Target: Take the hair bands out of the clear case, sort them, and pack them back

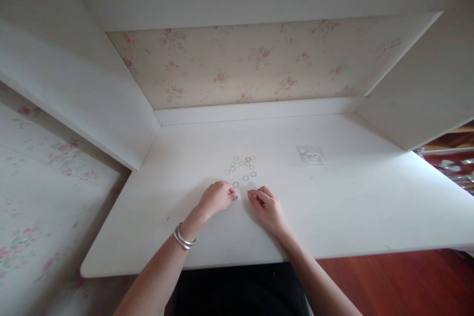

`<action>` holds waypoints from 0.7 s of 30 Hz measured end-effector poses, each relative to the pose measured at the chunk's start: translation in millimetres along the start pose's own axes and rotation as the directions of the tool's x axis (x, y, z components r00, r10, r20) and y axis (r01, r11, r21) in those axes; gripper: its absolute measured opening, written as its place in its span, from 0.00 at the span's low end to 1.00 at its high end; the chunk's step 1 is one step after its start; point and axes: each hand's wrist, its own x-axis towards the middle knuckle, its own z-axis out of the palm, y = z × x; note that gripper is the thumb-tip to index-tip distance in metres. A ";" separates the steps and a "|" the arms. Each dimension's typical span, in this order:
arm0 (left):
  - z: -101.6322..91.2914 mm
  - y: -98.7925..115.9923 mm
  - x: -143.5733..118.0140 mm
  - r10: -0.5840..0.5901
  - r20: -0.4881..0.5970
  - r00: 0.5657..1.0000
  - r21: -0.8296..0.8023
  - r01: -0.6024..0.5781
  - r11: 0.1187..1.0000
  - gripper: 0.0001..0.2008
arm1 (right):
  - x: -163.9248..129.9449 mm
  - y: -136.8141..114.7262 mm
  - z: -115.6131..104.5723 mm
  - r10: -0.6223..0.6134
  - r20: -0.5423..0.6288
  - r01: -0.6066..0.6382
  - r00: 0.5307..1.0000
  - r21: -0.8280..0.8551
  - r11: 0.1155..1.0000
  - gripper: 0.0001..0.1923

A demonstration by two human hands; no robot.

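Several small thin rings lie loosely scattered on the white desk, some silvery and some yellowish. A dark ring is just beyond my left hand, whose fingers are closed in a pinch low over the desk. At those fingertips shows part of another small ring, mostly covered by the fingers. My right hand is a short gap to the right, thumb and forefinger pressed together; whatever is between them is too small to make out. Two silver bangles circle my left wrist.
A clear plastic bag lies on the white desk, right of the rings. White side panels and a floral wallpapered back enclose the desk. Shiny objects stand beyond the right edge, above a red-brown floor.
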 end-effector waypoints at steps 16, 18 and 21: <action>-3.9 -41.1 5.1 -0.119 -0.232 0.965 -0.330 0.037 0.943 0.14 | 0.4 -17.0 4.9 -0.073 0.213 0.137 0.974 -0.300 0.944 0.13; -0.8 -48.9 5.8 -0.143 -0.239 0.960 -0.378 0.044 0.925 0.14 | 5.1 -22.1 6.6 -0.059 0.245 0.150 0.968 -0.371 0.916 0.14; 1.8 -55.2 6.3 -0.144 -0.254 0.956 -0.396 0.032 0.918 0.15 | 13.6 -27.5 8.1 -0.054 0.305 0.189 0.951 -0.434 0.881 0.16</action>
